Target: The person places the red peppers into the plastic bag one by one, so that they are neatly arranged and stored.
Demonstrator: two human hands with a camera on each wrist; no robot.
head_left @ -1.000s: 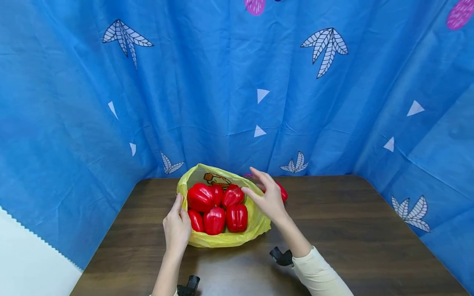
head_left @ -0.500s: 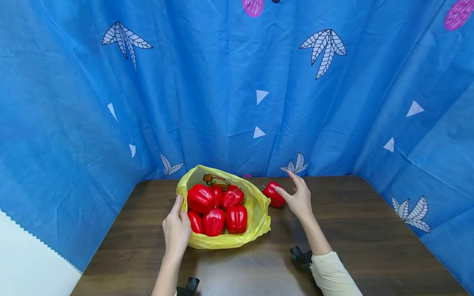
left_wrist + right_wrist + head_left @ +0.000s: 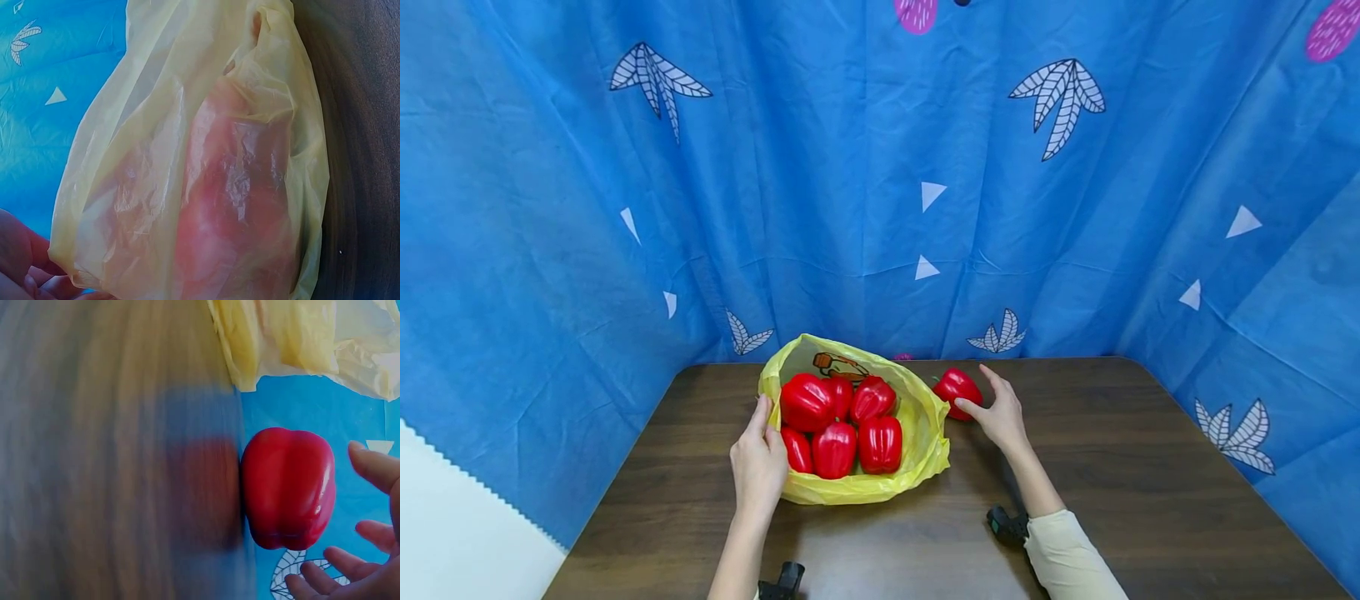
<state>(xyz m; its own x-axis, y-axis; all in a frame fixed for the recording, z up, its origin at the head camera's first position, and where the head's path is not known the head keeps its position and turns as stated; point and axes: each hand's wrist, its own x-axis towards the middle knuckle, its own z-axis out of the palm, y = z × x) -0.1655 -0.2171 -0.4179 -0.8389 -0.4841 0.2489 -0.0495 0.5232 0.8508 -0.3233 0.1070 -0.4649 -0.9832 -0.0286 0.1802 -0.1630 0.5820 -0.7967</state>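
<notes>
My left hand [image 3: 758,462] pinches the left rim of a yellow plastic bag [image 3: 857,492], which stands on the table with its mouth spread. Several glossy red bell peppers [image 3: 833,448] lie inside it. In the left wrist view, fingers [image 3: 19,247] hold the lower left edge of the translucent bag [image 3: 144,231], and red shows through. One more red bell pepper [image 3: 957,392] rests on the table just right of the bag. Beside it is my right hand [image 3: 1002,417], thumb and fingers spread. The right wrist view shows a gap between the pepper [image 3: 287,487] and the fingers.
A dark wood-grain table [image 3: 1135,467] bears everything. Blue patterned curtain [image 3: 880,167] hangs behind it and along both sides. Black devices [image 3: 1009,527] are worn at both wrists. A white surface [image 3: 452,533] lies at the lower left.
My right hand has moved right from above the bag's right side to beside the loose pepper, then slightly lower and nearer it. The left hand keeps its hold on the bag.
</notes>
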